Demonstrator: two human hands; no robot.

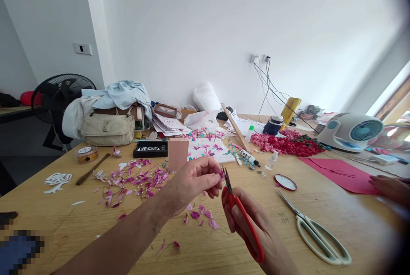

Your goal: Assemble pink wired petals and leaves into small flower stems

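Between thumb and fingertips, my left hand (203, 179) pinches a small purple-pink petal (221, 174). Red-handled scissors (246, 223) are gripped in my right hand (256, 219), their dark blades pointing up beside the petal. The blades look nearly closed; whether they touch the petal I cannot tell. Loose magenta petals (196, 215) lie on the table below my hands. A larger spread of pink petals and thin stems (137, 181) covers the table left of my left hand. A wooden block (178, 155) stands upright just beyond that hand.
Pale-handled scissors (320, 236) lie open at the right, near a round lid (285, 182) and a pink sheet (339, 174). Another person's hand (389, 187) rests by that sheet. A black tray (150, 149), glue bottle (248, 156) and white desk fan (352, 132) stand farther back.
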